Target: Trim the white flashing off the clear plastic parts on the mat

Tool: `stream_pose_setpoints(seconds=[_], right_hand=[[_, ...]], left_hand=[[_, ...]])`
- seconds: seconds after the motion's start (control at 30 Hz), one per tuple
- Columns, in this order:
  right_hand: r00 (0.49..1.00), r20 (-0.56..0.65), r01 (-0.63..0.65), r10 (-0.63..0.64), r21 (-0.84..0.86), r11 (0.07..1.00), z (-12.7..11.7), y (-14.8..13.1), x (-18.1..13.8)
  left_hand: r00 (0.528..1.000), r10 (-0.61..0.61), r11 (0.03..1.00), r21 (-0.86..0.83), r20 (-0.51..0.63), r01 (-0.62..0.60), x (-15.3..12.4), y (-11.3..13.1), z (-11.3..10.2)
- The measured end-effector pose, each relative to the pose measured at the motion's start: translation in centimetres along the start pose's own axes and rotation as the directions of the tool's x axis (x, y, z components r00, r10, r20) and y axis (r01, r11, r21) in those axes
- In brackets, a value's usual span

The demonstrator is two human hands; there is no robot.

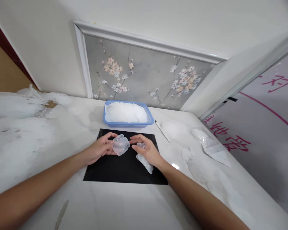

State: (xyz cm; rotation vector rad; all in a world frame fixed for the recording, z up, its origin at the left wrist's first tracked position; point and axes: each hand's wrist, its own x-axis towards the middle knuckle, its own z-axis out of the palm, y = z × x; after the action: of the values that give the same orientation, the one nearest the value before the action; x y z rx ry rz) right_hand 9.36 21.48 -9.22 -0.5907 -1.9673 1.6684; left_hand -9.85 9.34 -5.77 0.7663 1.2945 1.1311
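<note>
My left hand (102,148) grips a translucent, whitish piece with a wavy, scalloped edge (121,145), holding it above a black mat (115,171). Its exact kind I cannot make out. My right hand (147,148) is curled around several similar translucent pieces (145,163) that hang below its palm. The right fingertips reach toward the piece in the left hand, close to its right edge; whether they touch it I cannot tell. Beyond the mat stands a blue plastic basket (128,125) filled with white material.
A white pen (162,131) lies right of the basket. Farther right is a clear plastic bag (212,147). A large heap of translucent white pieces (16,105) covers the table's left side. A wall with a framed floral panel (144,70) rises behind the table.
</note>
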Motion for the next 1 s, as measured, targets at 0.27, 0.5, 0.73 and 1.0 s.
stream_pose_setpoints(seconds=[0.27,0.5,0.73,1.0], right_hand=[[0.999,-0.024,-0.042,0.041,-0.035,0.999,0.35,-0.02,0.16],[0.998,-0.019,-0.066,0.066,0.001,0.998,0.41,-0.17,0.21],[0.996,-0.027,-0.088,0.088,0.008,0.996,0.53,-0.69,-0.03],[0.997,-0.026,-0.066,0.066,0.001,0.998,0.58,-0.39,0.0]], left_hand=[[0.996,0.012,0.998,0.061,0.087,-0.017,0.2,-0.22,-0.28],[0.99,0.004,0.998,0.062,0.138,-0.013,0.16,-0.15,-0.4],[0.987,-0.017,1.0,0.014,0.158,0.014,0.12,-0.15,-0.56],[0.987,-0.024,0.999,0.036,0.159,0.018,0.13,-0.35,-0.78]])
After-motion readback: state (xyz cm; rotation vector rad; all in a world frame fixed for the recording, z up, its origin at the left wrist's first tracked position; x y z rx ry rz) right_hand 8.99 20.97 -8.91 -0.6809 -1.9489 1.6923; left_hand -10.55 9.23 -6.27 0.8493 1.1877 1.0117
